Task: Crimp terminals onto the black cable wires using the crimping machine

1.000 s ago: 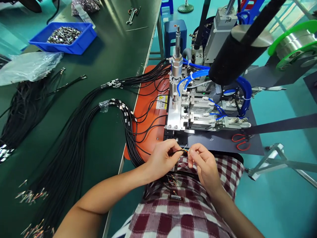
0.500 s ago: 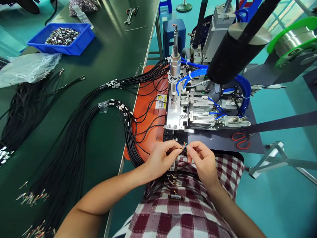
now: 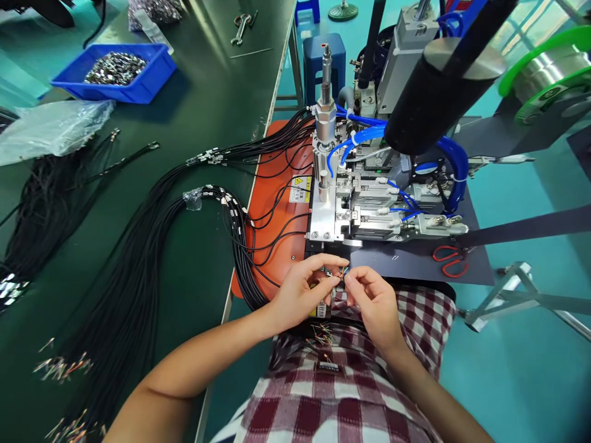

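My left hand [image 3: 305, 289] pinches the end of a thin black cable [image 3: 336, 279] just in front of the metal crimping machine [image 3: 344, 206]. My right hand [image 3: 372, 298] is closed in a pinch on the small coloured wire strands at the cable's tip, fingertips almost touching the left hand's. Both hands hover over my checked shirt, below the machine's front edge. More stripped coloured wire ends [image 3: 321, 335] lie in my lap.
A large bundle of black cables [image 3: 152, 246] sweeps across the green bench onto the orange plate [image 3: 277, 203]. A blue bin of metal parts [image 3: 115, 71] and a plastic bag [image 3: 50, 129] sit far left. Red scissors [image 3: 450, 261] lie right of the machine. A green reel [image 3: 549, 80] stands at upper right.
Both hands have shifted slightly up and left toward the machine's front, and the fingertips have drawn closer together around the cable tip.
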Motion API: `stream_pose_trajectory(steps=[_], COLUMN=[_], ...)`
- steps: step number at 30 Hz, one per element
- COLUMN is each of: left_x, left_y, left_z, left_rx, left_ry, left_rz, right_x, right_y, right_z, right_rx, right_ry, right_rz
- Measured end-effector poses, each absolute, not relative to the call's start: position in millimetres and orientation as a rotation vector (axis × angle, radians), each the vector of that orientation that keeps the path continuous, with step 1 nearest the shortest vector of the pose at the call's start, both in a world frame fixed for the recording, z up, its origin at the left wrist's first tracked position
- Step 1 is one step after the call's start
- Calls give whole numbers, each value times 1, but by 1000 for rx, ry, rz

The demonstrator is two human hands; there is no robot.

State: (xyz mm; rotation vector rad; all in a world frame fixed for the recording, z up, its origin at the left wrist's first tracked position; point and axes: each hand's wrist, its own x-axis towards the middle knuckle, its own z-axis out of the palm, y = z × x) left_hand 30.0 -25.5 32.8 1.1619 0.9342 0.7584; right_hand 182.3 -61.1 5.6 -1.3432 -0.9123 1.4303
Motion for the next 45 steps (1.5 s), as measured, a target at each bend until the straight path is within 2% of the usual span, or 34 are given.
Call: stream_pose_trajectory(steps=[15, 26, 45], left_x=[32, 38, 34], left_y=[-25, -27, -20], left_z=[29, 31, 31], left_rx=[1143, 1182, 1008], left_ry=[1010, 1099, 1046], left_rz=[700, 761, 708], right_x=[189, 185, 179], right_y=[-50, -56, -57], right_z=[13, 6, 8], right_rx=[-1342, -1253, -1237], right_ry=[-1048, -867, -813], right_rz=[1338, 1527, 1528])
